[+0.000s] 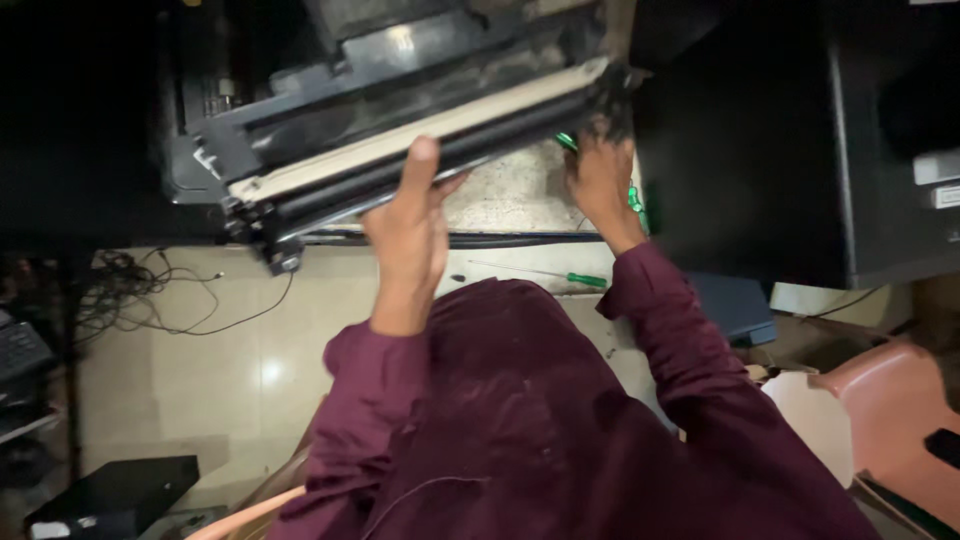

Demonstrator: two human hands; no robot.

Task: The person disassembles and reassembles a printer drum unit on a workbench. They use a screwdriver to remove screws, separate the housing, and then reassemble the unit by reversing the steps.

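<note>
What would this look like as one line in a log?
left hand: grips toner cartridge mid-length | right hand: holds its right end | screwdriver: lying on floor, untouched

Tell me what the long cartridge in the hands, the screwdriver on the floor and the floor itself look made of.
Cartridge: likely moulded black plastic, matte and dusty, with a cream strip along its length and a shiny, metal-looking rod below.
Screwdriver: thin bright shaft, probably steel; green grip that looks plastic.
Floor: pale glossy tile, judging by the lamp glare and a faint joint line.
</note>
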